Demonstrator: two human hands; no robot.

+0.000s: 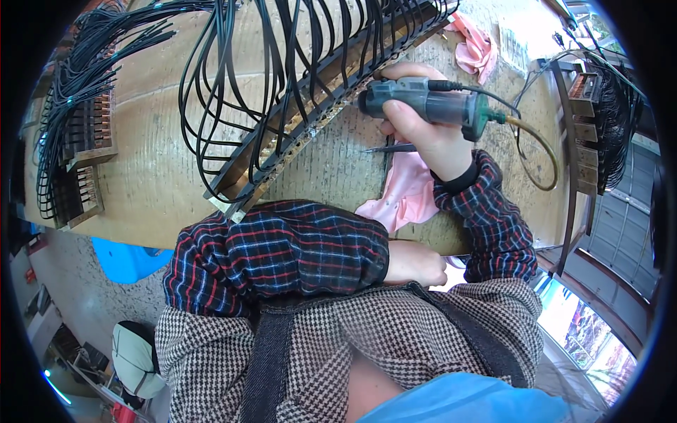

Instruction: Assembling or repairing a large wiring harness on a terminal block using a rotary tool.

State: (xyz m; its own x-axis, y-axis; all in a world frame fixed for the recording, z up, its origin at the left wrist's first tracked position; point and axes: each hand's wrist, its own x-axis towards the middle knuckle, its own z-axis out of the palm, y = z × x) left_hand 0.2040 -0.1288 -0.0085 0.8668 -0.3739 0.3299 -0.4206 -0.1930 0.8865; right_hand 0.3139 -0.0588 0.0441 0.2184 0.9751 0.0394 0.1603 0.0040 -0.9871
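Observation:
My right hand (430, 137) is wrapped round a dispensing gun (423, 102) with a dark translucent barrel and a green end cap. A black cable and a yellowish hose run from it. The gun's dark front end is close to a long rack (310, 116), set diagonally on the table, with many black wires looping out of it. A thin pointed dark tool (390, 149) shows under my right wrist. My left hand (416, 264) is closed in front of my body at the table's front edge; whatever its fingers may hold is hidden.
Pink cloths lie below my right wrist (405, 187) and at the far right (476, 49). Another wire-filled rack (92, 134) stands at left, and more wired blocks (585, 134) at right. A blue stool (130, 259) is below the wooden table (159, 155).

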